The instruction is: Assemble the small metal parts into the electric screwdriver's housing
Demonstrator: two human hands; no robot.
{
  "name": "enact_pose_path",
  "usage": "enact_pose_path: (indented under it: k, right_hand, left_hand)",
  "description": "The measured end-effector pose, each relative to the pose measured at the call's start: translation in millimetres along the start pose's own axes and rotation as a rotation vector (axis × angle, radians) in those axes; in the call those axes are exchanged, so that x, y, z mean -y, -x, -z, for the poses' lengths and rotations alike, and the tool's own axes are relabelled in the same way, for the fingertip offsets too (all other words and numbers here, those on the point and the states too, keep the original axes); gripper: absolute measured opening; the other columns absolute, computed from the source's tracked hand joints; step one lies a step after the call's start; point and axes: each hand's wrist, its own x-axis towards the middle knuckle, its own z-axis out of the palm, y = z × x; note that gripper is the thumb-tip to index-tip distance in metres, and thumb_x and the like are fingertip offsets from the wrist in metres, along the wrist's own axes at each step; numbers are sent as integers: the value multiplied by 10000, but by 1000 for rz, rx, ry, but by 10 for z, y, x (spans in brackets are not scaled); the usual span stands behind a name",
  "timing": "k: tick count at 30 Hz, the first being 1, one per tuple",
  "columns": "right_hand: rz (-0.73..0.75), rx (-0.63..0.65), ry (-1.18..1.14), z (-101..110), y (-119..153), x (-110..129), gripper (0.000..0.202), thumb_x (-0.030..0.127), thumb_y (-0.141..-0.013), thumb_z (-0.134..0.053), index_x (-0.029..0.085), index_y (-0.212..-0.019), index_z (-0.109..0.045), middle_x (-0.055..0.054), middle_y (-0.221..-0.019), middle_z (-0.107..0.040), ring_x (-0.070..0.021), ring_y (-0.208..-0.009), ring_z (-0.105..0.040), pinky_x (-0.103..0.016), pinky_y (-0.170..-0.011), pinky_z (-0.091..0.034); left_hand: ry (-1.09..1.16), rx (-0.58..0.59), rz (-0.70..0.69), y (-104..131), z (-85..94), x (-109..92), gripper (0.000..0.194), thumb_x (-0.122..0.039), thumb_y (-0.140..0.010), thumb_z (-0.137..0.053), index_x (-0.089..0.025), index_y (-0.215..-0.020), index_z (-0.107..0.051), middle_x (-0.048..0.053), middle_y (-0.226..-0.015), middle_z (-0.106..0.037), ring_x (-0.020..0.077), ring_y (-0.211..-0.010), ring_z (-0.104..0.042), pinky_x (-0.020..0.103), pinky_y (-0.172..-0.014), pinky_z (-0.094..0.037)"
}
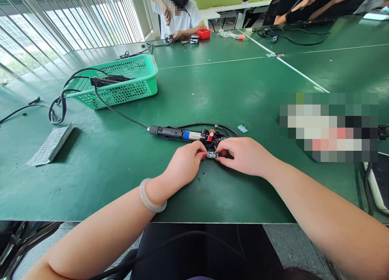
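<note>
A small circuit board [212,154] lies between my hands near the front of the green table. My left hand [189,158] pinches its left end, and my right hand [240,154] grips its right end with thumb and fingers. Just beyond the board rests an opened black handheld device [173,133] with a blue band and a silver cylinder. Its right end shows a red-orange part [210,135] and fine wires, partly covered by my right fingers. A black cable runs from the device's left tip.
A green basket [121,94] with black cables stands at the back left, and a folded paper block [53,146] lies left. A small label [242,129] is beyond my right hand. Across the table, a person [182,18] sits near a red box [203,33]. Blurred items lie at right.
</note>
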Motion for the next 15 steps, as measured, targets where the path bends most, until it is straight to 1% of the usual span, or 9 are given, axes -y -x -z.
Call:
enact_pose_path:
  k: [3,6,10,15]
  right_hand:
    - [7,-6,23,-37,-13,27,64,258,-800,-607,204,-832,-623,6,-771,-650,-146,-703,-584,-254,-606,-386]
    - [6,-18,32,-62,-22,43,71,261,-808,-601,200,-837,-619,3,-775,-650,-151,-712,-586,-260,-614,-386]
    - [14,-41,48,-81,-21,58,77,267,-817,-594,196,-837,-617,-2,-776,-652,-155,-711,-586,-267,-616,-389]
    - [17,-40,57,-81,-16,85,81,271,-821,-587,193,-823,-610,-5,-766,-653,-160,-704,-591,-274,-617,-396]
  left_hand:
    - [75,2,1,-16,-16,34,87,-171,-860,-488,-197,-884,-567,-31,-672,-616,121,-600,-555,242,-672,-426]
    - [85,15,5,-27,-43,72,150,-170,-853,-500,-203,-996,-528,-38,-690,-635,124,-605,-568,237,-647,-417]
    - [4,-5,-16,-17,-55,68,199,-164,-858,-496,-207,-1053,-488,-22,-729,-666,156,-671,-607,260,-663,-418]
    - [-197,-54,-73,38,-56,12,207,-179,-894,-449,-209,-1099,-457,3,-771,-667,199,-715,-632,290,-651,-424]
